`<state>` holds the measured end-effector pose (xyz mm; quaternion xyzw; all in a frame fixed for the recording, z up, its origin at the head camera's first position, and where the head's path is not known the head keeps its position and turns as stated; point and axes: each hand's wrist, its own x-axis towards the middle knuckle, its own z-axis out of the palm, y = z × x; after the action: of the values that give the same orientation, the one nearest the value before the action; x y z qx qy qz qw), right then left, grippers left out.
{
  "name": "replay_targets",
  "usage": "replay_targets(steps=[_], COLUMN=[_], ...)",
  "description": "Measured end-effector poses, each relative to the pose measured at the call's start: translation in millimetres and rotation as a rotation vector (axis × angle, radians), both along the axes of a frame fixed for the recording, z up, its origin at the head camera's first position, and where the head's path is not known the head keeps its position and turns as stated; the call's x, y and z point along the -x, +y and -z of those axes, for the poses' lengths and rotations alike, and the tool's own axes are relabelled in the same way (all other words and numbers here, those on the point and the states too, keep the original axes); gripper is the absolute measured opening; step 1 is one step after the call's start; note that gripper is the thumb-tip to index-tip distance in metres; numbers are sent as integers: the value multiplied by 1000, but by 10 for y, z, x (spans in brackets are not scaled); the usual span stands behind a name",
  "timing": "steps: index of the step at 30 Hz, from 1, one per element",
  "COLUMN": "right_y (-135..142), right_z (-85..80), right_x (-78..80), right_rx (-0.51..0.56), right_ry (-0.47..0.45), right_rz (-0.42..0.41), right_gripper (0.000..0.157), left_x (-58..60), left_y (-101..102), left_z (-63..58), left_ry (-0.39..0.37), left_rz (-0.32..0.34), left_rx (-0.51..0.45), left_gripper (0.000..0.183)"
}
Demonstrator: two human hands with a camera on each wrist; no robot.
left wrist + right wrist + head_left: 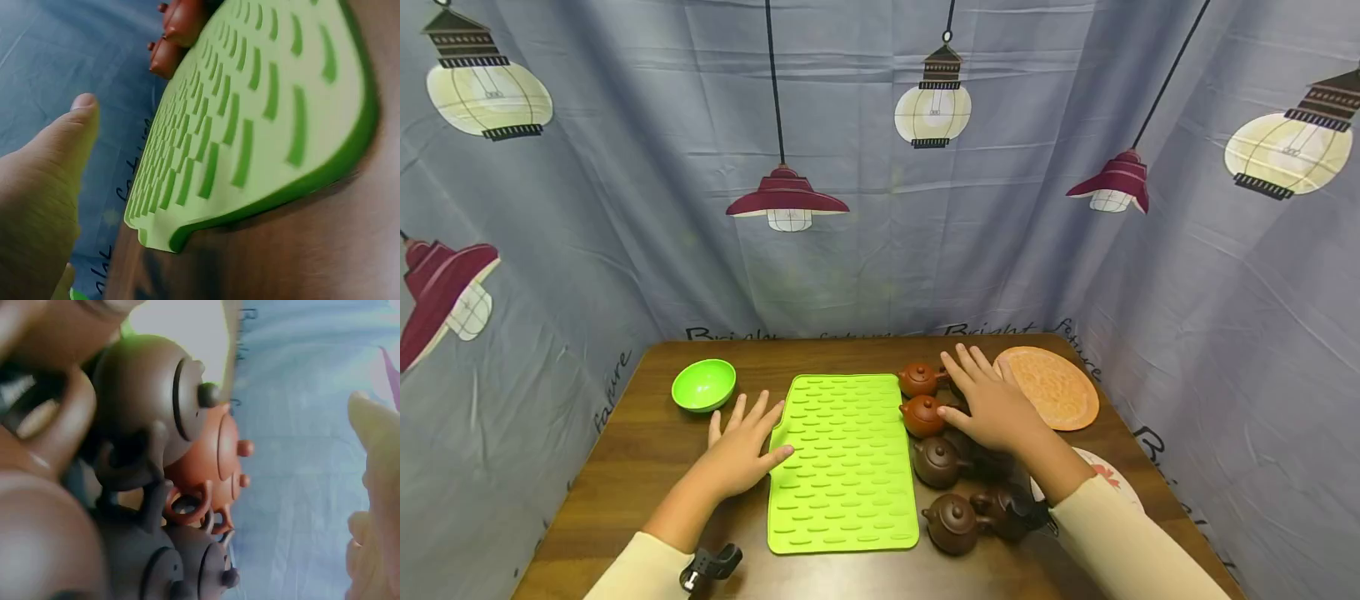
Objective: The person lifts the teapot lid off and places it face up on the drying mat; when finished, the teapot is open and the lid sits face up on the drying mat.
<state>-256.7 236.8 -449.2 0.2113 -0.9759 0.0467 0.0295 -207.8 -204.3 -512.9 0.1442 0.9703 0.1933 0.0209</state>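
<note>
My left hand is spread with straight fingers over the left edge of a lime-green ridged mat, holding nothing. In the left wrist view its thumb points toward the mat. Fingers spread, my right hand hovers above a cluster of small clay teapots and hides part of it. Two of these are reddish-brown teapots along the mat's right edge. Dark brown teapots stand nearer the front. The right wrist view shows a dark teapot close up, with the reddish ones behind it.
A bright green bowl sits at the back left of the wooden table. At the back right lies a round orange-tan mat. A white plate with a red pattern is partly covered by my right forearm. A lamp-print curtain surrounds the table.
</note>
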Motion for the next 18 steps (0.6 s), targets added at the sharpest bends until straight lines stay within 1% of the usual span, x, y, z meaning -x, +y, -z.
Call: replay_targets(steps=[3,5,7,9,11,13,16,18], right_y=[112,182,236,277,314,354,430,486], right_z=[-1,27,68,127,196,263,344,381], right_x=[-189,-333,-488,-614,-734,-839,-964,-1021], right_rx=[121,199,263,300,325,333,327,312], right_ry=[-34,-62,-85,-90,-83,-74,-49,-16], right_rz=[-21,-33,-40,-40,-35,-21,-4,-4], right_gripper=[93,92,89,85,80,75,68,63], left_x=[-109,-172,-228,-264,-282,-278,-237,-202], left_y=[2,-10,-49,-103,-162,-215,-259,-269], left_z=[121,194,267,323,365,391,408,410], left_ry=[-27,-43,-71,-97,-137,-188,-246,-262], left_rz=[-6,-1,4,7,16,36,74,95], left_rx=[-79,-105,-103,-100,-104,-127,-162,-173], left_gripper=[88,91,95,100,108,116,125,127])
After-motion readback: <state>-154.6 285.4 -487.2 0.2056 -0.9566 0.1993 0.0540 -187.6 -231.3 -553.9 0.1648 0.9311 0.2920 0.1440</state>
